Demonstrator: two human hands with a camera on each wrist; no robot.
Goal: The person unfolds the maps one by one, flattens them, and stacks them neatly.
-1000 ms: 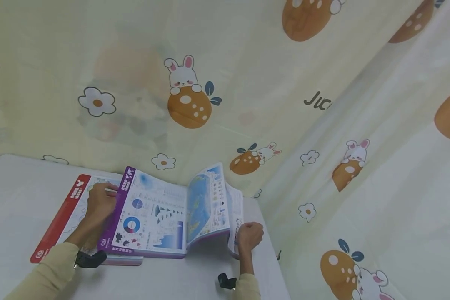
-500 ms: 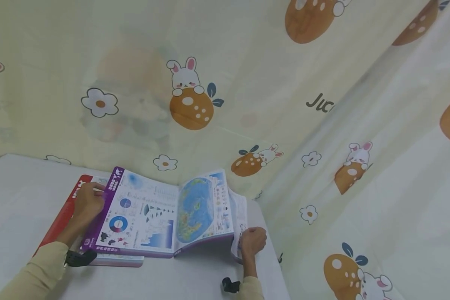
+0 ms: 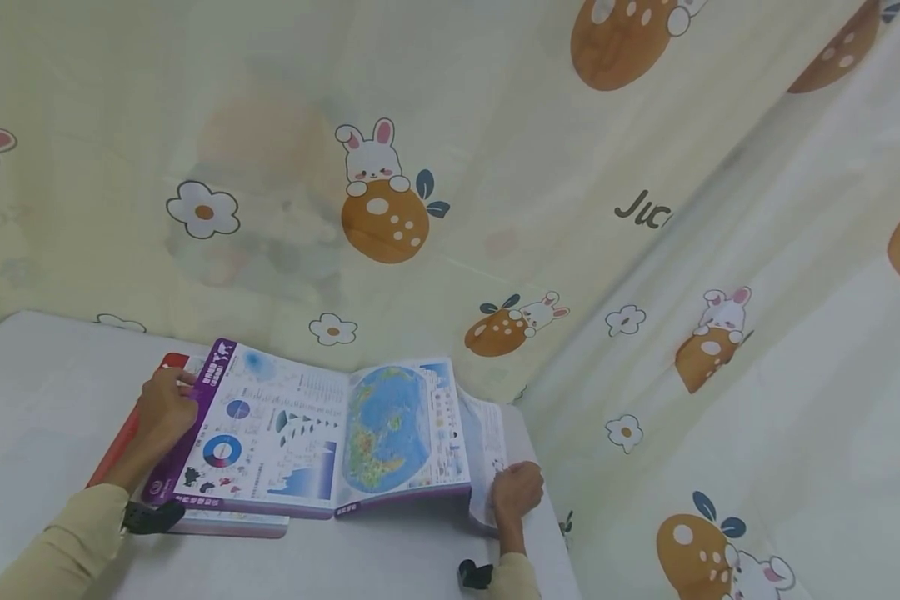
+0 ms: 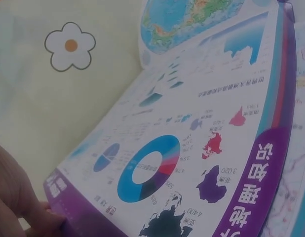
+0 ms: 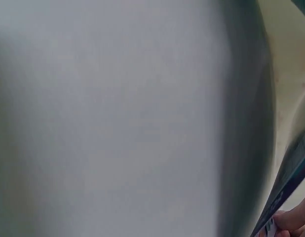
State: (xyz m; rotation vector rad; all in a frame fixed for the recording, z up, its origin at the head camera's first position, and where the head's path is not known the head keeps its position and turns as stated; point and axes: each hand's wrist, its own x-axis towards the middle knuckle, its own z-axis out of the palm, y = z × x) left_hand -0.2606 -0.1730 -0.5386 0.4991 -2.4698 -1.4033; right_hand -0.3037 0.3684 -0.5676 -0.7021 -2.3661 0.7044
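Observation:
A fold-out world map (image 3: 270, 442) with a purple border spreads across the table, its panels bent in a zigzag. My left hand (image 3: 163, 408) holds the purple left edge near its upper corner; in the left wrist view the fingers (image 4: 44, 219) are right at that edge. At the far right, my right hand (image 3: 519, 492) grips the outer panel (image 3: 487, 442) with curled fingers. The middle panel, with a blue and green world map, slopes up off the table. A second map with a red border (image 3: 120, 442) lies partly hidden beneath the left side.
The white-covered table (image 3: 375, 558) has its right edge close beside my right hand. Behind and to the right hangs a cream curtain (image 3: 420, 292) printed with rabbits and flowers. A dark wrist camera (image 3: 153, 517) sits on my left wrist.
My left hand has drawn the purple edge leftward, covering more of the red-bordered map. My right hand has shifted slightly right, and the middle panel has opened flatter.

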